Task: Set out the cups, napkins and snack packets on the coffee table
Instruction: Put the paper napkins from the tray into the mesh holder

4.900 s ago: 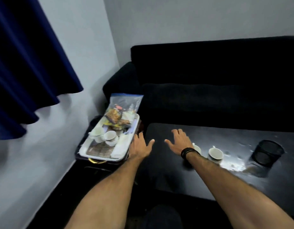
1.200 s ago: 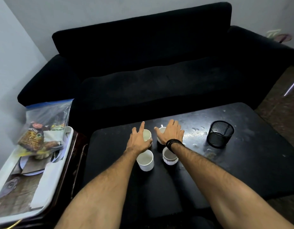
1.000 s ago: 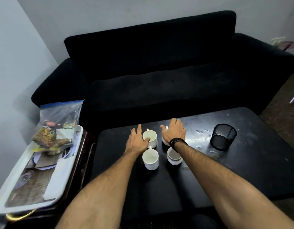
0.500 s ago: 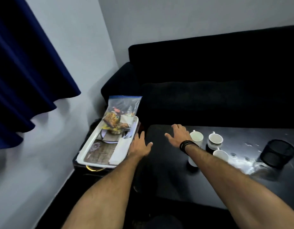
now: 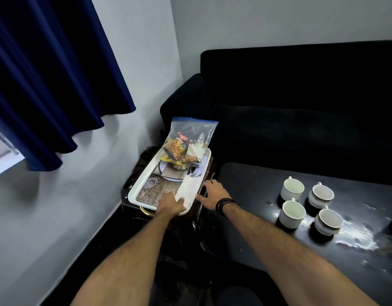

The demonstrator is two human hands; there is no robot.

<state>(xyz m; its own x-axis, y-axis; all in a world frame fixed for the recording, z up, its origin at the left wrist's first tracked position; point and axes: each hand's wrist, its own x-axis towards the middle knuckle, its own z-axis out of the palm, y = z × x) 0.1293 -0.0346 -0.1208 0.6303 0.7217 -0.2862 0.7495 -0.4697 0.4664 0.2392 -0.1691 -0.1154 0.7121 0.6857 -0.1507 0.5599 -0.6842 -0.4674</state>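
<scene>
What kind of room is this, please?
Probably a small living room or lounge: a black sofa stands behind a low coffee table with four cups, and a blue curtain hangs at the window.

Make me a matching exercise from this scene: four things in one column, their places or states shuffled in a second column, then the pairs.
Things:
1. four white cups
2. clear bag of snack packets
3. left hand
4. right hand

Places or states:
A. leaning at the white tray's far end
B. on the folded napkins at the tray's near end
C. grouped on the black coffee table
D. open, beside the tray's right rim

Pairs: 1-C, 2-A, 3-B, 4-D
</scene>
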